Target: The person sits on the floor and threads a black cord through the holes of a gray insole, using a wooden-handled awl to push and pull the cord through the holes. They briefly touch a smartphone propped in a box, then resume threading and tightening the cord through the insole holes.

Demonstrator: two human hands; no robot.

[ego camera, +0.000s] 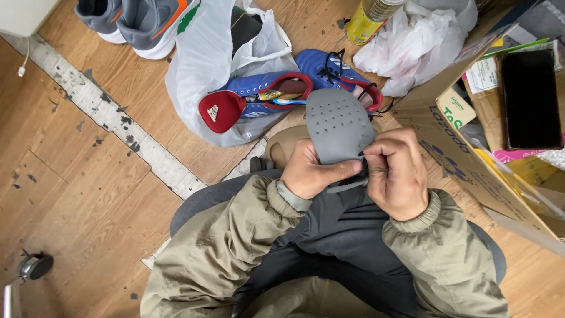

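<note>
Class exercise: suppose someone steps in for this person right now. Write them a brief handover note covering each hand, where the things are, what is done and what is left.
Left hand: grips the grey perforated insole at its near end, thumb across it.
Right hand: closed on the same end, pinching something small and dark that cannot be made out.
Things: two blue football boots lie on the wooden floor ahead, on a white plastic bag; a toothbrush and a small tube rest in the nearer boot. Cardboard box at right.
Done: the insole is out of the boots and in hand.
Left: the insole is not in either boot.

Head camera, steep downward look, close over lap, floor beyond.
</note>
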